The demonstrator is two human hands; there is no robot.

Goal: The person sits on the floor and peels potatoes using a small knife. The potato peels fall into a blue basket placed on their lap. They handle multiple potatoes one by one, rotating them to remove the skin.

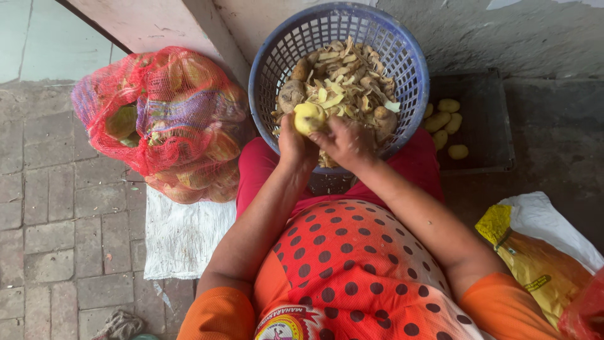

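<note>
we see a potato (309, 117), pale yellow and mostly peeled, smooth and rounded, held just over the near rim of the blue plastic basket (270, 63) that sits on the person's lap. left hand (294, 146) comes up from below-left, forearm angled toward the basket, fingers curled around the potato's lower left side and gripping it. right hand (345, 142) meets it from the right, fingers bent narrow and pressed to the potato's right edge; we cannot tell if a tool sits in that hand. both hands touch the potato and nearly touch each other.

going left to right: brick floor, then a red mesh sack (160, 119) of potatoes resting on a white woven cloth (182, 236), close beside the left arm. the basket holds a heap of peels (345, 79) and a few unpeeled potatoes. right of it, a dark tray (487, 119) with several peeled potatoes (445, 123), near the right forearm. far right, a yellow bag (535, 264) on white plastic. open room for the hands is tight, sack left, tray right, wall far.
</note>
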